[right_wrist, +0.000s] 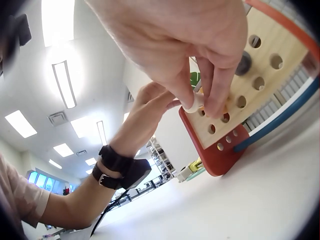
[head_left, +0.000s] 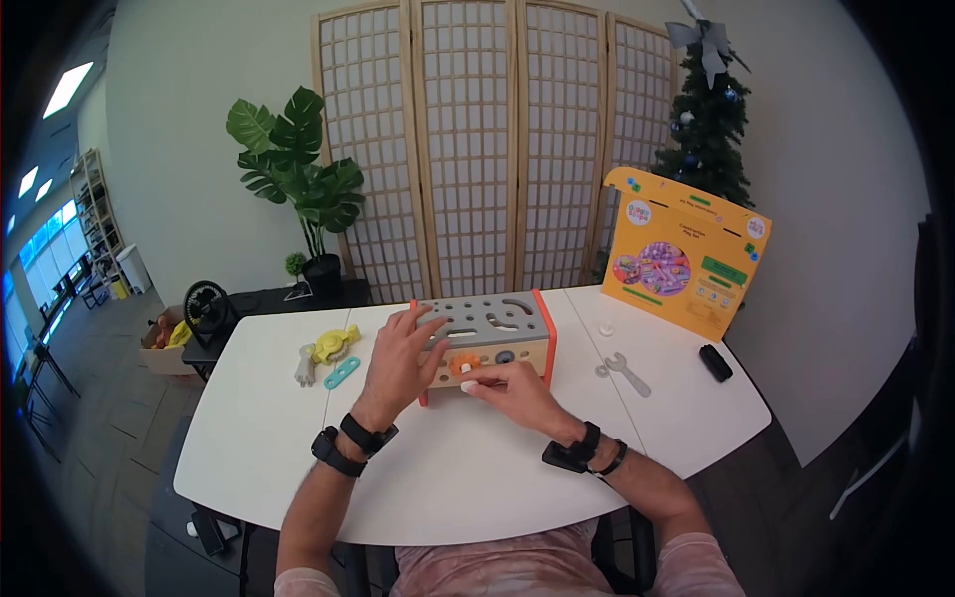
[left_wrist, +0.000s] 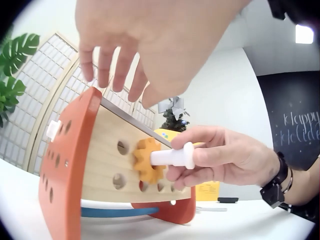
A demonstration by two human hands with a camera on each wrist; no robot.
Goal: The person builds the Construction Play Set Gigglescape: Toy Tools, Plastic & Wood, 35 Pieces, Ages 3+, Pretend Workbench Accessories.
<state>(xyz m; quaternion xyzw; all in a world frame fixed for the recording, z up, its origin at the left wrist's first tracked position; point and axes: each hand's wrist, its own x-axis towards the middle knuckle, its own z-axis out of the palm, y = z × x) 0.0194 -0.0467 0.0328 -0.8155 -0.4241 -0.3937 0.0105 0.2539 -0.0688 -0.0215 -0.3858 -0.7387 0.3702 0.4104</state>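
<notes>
A toy workbench [head_left: 487, 311] with a grey slotted top, wooden sides full of holes and red end panels stands on the table. Against its front side sits an orange gear [left_wrist: 144, 161]. My right hand [head_left: 522, 398] pinches the head of a white plastic bolt [left_wrist: 172, 158] between thumb and fingers. The bolt's shank points into the middle of the gear. My left hand [head_left: 396, 356] is raised at the workbench's left front, its fingers extended over the top edge. A dark grey round piece [head_left: 504, 357] is set in the front side, right of the gear.
On the white table [head_left: 269, 448], a yellow toy piece [head_left: 336, 344] and a teal strip [head_left: 342, 373] lie left. A grey toy wrench [head_left: 629, 375] and small round pieces lie right. A yellow box [head_left: 686, 259] stands at the back right, near a black object [head_left: 714, 363].
</notes>
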